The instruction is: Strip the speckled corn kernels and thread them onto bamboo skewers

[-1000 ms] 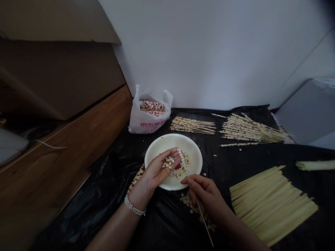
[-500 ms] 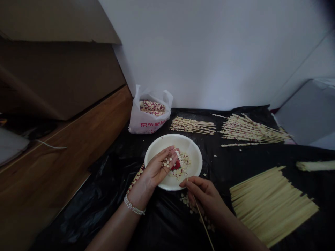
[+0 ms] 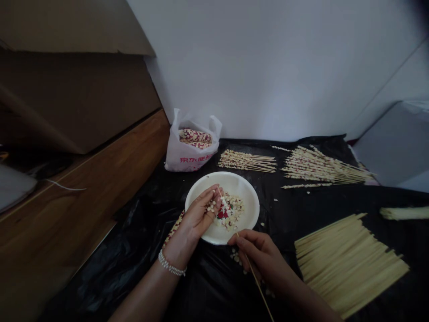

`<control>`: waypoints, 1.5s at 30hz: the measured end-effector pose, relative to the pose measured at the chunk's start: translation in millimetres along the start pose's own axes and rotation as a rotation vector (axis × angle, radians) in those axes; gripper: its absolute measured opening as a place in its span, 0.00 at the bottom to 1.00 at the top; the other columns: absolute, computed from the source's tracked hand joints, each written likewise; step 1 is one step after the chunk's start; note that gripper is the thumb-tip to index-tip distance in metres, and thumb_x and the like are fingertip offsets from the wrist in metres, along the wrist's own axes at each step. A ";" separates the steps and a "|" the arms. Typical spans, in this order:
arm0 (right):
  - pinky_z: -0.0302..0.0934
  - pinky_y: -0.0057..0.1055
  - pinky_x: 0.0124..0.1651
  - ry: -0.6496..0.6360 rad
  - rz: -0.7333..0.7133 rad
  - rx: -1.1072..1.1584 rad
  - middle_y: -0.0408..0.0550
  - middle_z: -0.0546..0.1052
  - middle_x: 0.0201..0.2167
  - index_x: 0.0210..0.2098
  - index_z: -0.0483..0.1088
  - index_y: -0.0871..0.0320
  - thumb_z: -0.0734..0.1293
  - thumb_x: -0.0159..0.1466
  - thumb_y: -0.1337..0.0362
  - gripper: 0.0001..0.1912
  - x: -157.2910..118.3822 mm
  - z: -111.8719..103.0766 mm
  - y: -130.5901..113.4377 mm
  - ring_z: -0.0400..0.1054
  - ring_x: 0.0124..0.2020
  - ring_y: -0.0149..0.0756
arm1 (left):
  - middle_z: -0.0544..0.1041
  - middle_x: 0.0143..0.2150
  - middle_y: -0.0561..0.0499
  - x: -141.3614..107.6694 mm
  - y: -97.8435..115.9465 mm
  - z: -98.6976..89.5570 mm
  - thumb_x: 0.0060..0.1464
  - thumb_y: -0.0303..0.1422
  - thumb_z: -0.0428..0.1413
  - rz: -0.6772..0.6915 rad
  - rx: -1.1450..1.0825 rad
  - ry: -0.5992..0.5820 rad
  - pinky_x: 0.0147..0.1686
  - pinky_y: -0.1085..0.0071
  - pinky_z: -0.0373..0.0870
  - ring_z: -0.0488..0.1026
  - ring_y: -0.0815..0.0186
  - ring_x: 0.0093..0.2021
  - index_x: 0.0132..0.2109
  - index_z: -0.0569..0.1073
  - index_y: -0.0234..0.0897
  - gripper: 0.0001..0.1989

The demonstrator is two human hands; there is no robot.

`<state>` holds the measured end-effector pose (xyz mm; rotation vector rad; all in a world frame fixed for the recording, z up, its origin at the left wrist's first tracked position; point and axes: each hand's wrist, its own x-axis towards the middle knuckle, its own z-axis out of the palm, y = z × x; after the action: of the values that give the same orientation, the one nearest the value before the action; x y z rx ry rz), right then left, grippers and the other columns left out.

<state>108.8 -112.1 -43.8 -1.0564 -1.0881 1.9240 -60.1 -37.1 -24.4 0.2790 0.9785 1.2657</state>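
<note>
A white bowl (image 3: 246, 223) with a red printed pattern holds loose pale and dark-red kernels (image 3: 236, 208). Over its left side my left hand (image 3: 202, 212) is turned palm up, cupped around several kernels, its fingertips near the tip of a skewer. The thin wooden skewer (image 3: 258, 286) is pinched in my right hand (image 3: 256, 250) at the bowl's lower right rim. Its upper part carries a few whitish kernels above the bowl. More kernels lie on the black sheet, partly under my right hand.
Behind the bowl stands a white plastic bag (image 3: 189, 158) of speckled corn cobs. Filled skewers lie in a small bundle (image 3: 246, 161) and a larger one (image 3: 311, 165). Bare sticks (image 3: 348, 264) spread at the right, near a pale cob (image 3: 405, 213). A cardboard box (image 3: 77, 89) is at the left.
My left fingertips have closed in towards the skewer's tip, which now points up beside them. My right hand has shifted slightly left and down with the skewer.
</note>
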 end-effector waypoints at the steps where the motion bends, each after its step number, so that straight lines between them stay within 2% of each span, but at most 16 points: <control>1: 0.37 0.20 0.13 -0.005 0.011 0.007 0.35 0.67 0.11 0.34 0.75 0.59 0.68 0.60 0.46 0.21 -0.8 0.6 -0.5 0.50 0.09 0.18 | 0.78 0.52 0.46 -0.7 0.5 0.7 0.56 0.22 0.56 0.002 0.004 0.004 0.42 0.80 0.73 0.75 0.67 0.51 0.43 0.78 0.35 0.10; 5: 0.37 0.19 0.12 -0.024 0.064 0.033 0.35 0.67 0.11 0.33 0.74 0.59 0.69 0.59 0.46 0.21 -3.6 2.7 -1.0 0.49 0.08 0.18 | 0.78 0.53 0.47 -2.4 2.2 3.1 0.57 0.22 0.55 -0.002 -0.011 0.036 0.37 0.83 0.73 0.74 0.67 0.52 0.44 0.78 0.35 0.10; 11: 0.37 0.19 0.12 -0.051 0.066 0.051 0.36 0.67 0.11 0.32 0.74 0.59 0.69 0.59 0.47 0.20 -3.7 3.2 0.1 0.50 0.08 0.17 | 0.78 0.54 0.49 0.4 1.8 -0.1 0.53 0.26 0.60 -0.002 0.003 0.010 0.33 0.82 0.73 0.71 0.65 0.57 0.46 0.78 0.39 0.12; 14: 0.37 0.18 0.12 -0.044 0.072 0.057 0.36 0.68 0.11 0.32 0.74 0.59 0.69 0.58 0.46 0.21 -3.2 3.5 -1.1 0.50 0.08 0.17 | 0.77 0.55 0.49 2.2 0.2 -3.1 0.53 0.27 0.61 0.012 0.023 -0.031 0.39 0.78 0.75 0.69 0.63 0.60 0.47 0.77 0.40 0.13; 17: 0.37 0.18 0.11 -0.046 0.073 0.066 0.35 0.68 0.11 0.32 0.74 0.59 0.70 0.58 0.45 0.21 -3.0 3.8 -1.9 0.49 0.08 0.17 | 0.75 0.57 0.48 8.0 -2.8 -11.4 0.53 0.31 0.61 0.067 0.126 -0.073 0.49 0.68 0.74 0.66 0.58 0.62 0.51 0.76 0.41 0.16; 21: 0.37 0.18 0.11 -0.054 0.075 0.069 0.35 0.68 0.11 0.33 0.74 0.59 0.70 0.58 0.45 0.21 -3.2 3.9 -1.6 0.49 0.08 0.17 | 0.71 0.62 0.48 21.1 -7.4 -32.3 0.55 0.36 0.59 0.210 0.383 -0.209 0.60 0.55 0.66 0.61 0.53 0.66 0.56 0.73 0.44 0.21; 25: 0.37 0.18 0.11 -0.041 0.079 0.061 0.35 0.67 0.11 0.32 0.74 0.59 0.70 0.58 0.45 0.21 -3.5 3.6 -1.2 0.49 0.08 0.17 | 0.66 0.66 0.49 25.7 -11.0 -49.0 0.54 0.37 0.59 0.354 0.575 -0.307 0.64 0.49 0.57 0.53 0.50 0.69 0.61 0.69 0.47 0.27; 29: 0.38 0.18 0.11 -0.042 0.080 0.066 0.34 0.67 0.11 0.33 0.74 0.60 0.69 0.58 0.46 0.21 -3.5 3.3 -0.4 0.49 0.08 0.17 | 0.62 0.68 0.49 15.7 -12.8 -50.0 0.54 0.36 0.59 0.500 0.722 -0.361 0.67 0.50 0.50 0.52 0.51 0.69 0.65 0.63 0.47 0.32; 31: 0.38 0.18 0.11 -0.049 0.086 0.075 0.34 0.68 0.11 0.33 0.74 0.60 0.69 0.59 0.46 0.21 -3.2 3.2 0.2 0.49 0.08 0.17 | 0.60 0.69 0.48 8.5 -12.1 -47.2 0.55 0.36 0.59 0.523 0.749 -0.359 0.67 0.51 0.48 0.54 0.51 0.69 0.66 0.61 0.45 0.33; 39: 0.36 0.18 0.11 -0.065 0.065 0.093 0.35 0.67 0.11 0.34 0.74 0.59 0.68 0.61 0.48 0.18 -2.1 3.3 4.1 0.47 0.08 0.17 | 0.60 0.69 0.48 -6.7 -6.5 -40.2 0.57 0.35 0.57 0.550 0.799 -0.344 0.68 0.51 0.47 0.54 0.51 0.69 0.65 0.63 0.44 0.30; 45: 0.37 0.18 0.12 -0.060 0.031 0.108 0.34 0.67 0.12 0.35 0.74 0.59 0.68 0.63 0.50 0.17 -2.2 3.8 5.4 0.47 0.08 0.17 | 0.63 0.68 0.47 -6.6 -6.7 -39.3 0.54 0.34 0.59 0.496 0.693 -0.312 0.66 0.53 0.52 0.52 0.51 0.69 0.62 0.68 0.44 0.28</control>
<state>105.6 -117.5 -46.6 -0.9666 -0.9940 2.0267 -84.6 -57.8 -48.8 1.2841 1.0819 1.2246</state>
